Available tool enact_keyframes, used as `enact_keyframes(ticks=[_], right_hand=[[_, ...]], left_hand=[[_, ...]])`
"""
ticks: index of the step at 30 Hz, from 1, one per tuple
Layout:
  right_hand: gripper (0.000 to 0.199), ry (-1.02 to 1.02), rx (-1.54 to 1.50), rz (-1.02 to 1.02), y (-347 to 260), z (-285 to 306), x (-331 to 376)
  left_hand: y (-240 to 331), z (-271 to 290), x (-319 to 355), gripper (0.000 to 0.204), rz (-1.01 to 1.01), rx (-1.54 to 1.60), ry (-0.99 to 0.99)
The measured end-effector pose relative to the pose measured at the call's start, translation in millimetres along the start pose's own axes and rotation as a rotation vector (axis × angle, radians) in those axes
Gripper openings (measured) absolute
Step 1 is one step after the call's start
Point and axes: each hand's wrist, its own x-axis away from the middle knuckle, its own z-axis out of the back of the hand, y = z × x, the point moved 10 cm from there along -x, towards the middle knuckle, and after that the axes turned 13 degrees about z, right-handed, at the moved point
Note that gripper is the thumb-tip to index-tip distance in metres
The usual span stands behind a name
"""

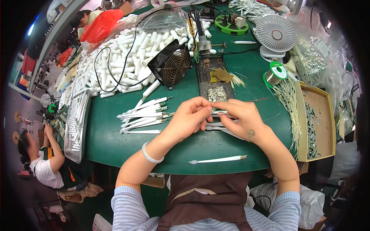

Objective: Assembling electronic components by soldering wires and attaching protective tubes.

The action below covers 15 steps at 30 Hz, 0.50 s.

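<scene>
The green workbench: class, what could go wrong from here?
The small piece pinched between the left hand and right hand might slip loose. The lone white stick near the front edge of the green workbench could get knocked off. Loosely piled white tubes beside the black fan could roll into it.

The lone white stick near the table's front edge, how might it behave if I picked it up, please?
The white stick is probably stiff, as it lies straight, and likely light, being slender. The small parts exposed at its right end may be fragile.
</scene>
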Motion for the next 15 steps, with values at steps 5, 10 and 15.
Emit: enact_keyframes(ticks=[5,10,15], right_hand=[[0.039,-0.091,-0.249,-0.271,16.4,-10.0,5.6],[0.042,-0.042,-0.252,-0.252,16.9,-11.3,6.6],[0.044,-0.061,-0.218,-0.226,14.7,-12.6,6.4]], left_hand=[[-2.2,4.8,1.2,0.014,-0.026,0.012,0.035],[-1.1,7.1,2.7,0.014,-0.031,0.002,0.055],[-3.0,6.7,3.5,0.013,-0.036,0.0,0.05]])
